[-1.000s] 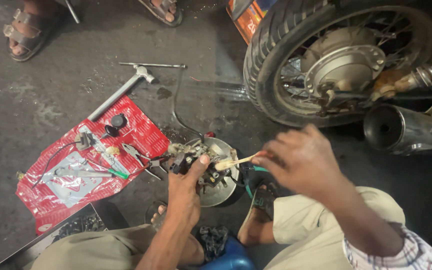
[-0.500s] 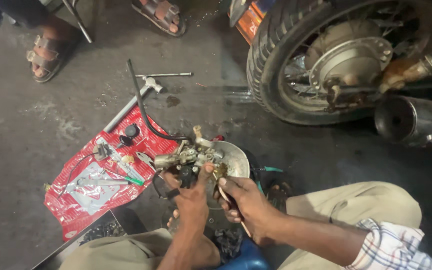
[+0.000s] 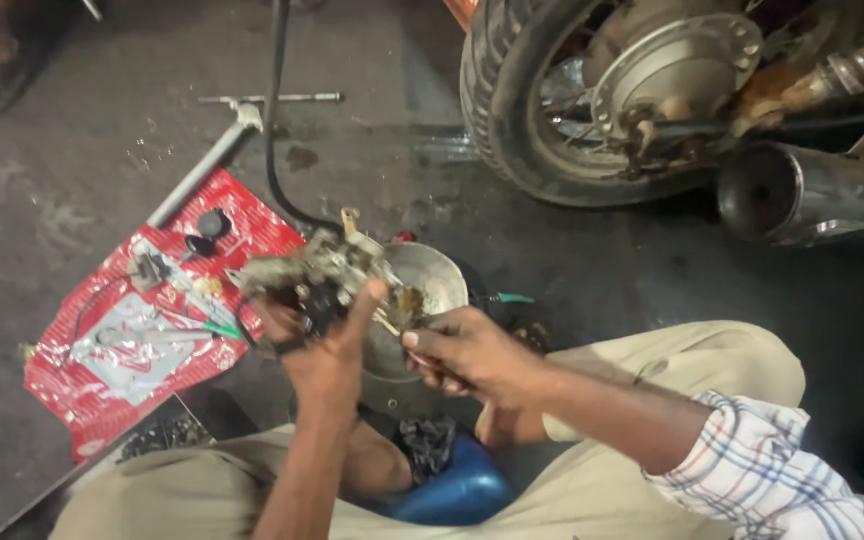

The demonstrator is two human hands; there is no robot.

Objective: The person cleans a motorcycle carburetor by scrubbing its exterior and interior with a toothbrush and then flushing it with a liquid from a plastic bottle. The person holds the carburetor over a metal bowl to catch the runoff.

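Two hands on job. Carburettor (image 3: 317, 275) held up over metal bowl (image 3: 432, 285), clamped in left hand (image 3: 327, 345), thumb on top. Right hand (image 3: 467, 355) closed on thin brush (image 3: 392, 325), tip at carburettor's side. Best practice, by judgement: keep body steady over bowl so drips land inside; short light strokes; mind black hose (image 3: 277, 120) trailing off. Red plastic sheet (image 3: 142, 330) with small parts lies left; motorcycle wheel (image 3: 592, 100) behind.

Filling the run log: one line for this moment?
left hand: holds carburetor | right hand: brush at it | below: metal bowl
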